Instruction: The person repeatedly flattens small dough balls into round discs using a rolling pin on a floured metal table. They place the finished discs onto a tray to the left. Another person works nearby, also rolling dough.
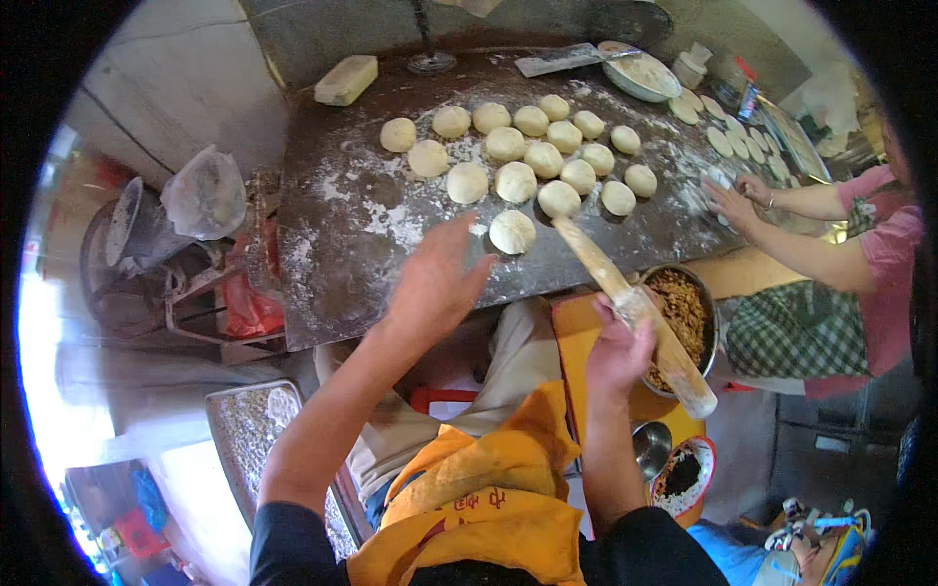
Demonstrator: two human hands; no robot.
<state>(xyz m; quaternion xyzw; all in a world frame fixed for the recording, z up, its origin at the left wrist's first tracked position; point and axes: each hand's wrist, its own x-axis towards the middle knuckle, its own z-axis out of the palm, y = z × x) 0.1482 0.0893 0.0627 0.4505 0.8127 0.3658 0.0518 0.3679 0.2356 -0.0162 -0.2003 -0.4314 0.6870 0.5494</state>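
In my right hand [623, 340] is a wooden rolling pin [634, 304], held around its middle and slanting from the dough towards the lower right. My left hand [438, 275], somewhat blurred, hovers over the near part of the floured dark table [337, 293], fingers apart and nothing in it. Just past its fingertips lies a round, flattened dough ball [512, 232]. Several more dough balls [515, 182] sit in a loose group beyond. The pin's far end is close to one dough ball [558, 198]; whether they touch I cannot tell.
A metal bowl of chopped filling [681, 322] stands right of my right hand, a smaller metal bowl [651, 448] below it. A co-worker's hands [733, 198] work at the table's right side, near flat dough rounds [736, 144]. A bowl of flour [641, 73] and a metal scraper [558, 60] lie at the back.
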